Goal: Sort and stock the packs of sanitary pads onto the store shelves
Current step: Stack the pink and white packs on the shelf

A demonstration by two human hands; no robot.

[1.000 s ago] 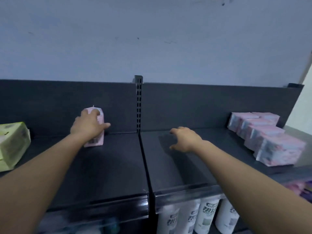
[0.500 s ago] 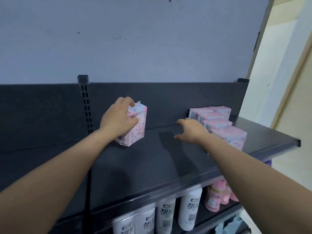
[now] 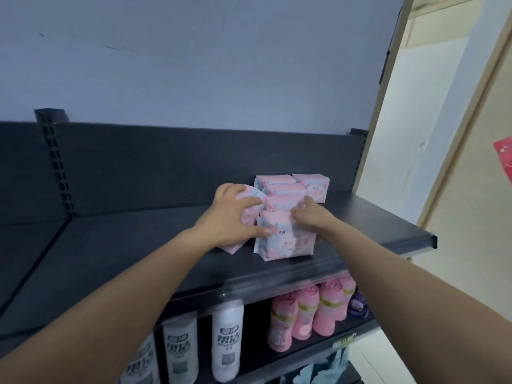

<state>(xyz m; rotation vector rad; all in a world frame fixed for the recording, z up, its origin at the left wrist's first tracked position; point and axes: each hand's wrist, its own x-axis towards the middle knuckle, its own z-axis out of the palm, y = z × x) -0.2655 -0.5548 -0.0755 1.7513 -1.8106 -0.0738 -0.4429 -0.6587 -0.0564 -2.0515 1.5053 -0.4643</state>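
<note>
Mid-frame, left hand (image 3: 232, 217) grips a pack (image 3: 250, 202), right hand (image 3: 307, 220) curls over the front pack (image 3: 285, 242). They look light, squishy, slick; best held by the flat sides.

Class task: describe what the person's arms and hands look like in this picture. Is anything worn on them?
Both the left hand and the right hand are bare: no gloves, and no rings that show. The left forearm and right forearm are uncovered right to the picture's edge, with no sleeve, watch or bracelet in view.
</note>
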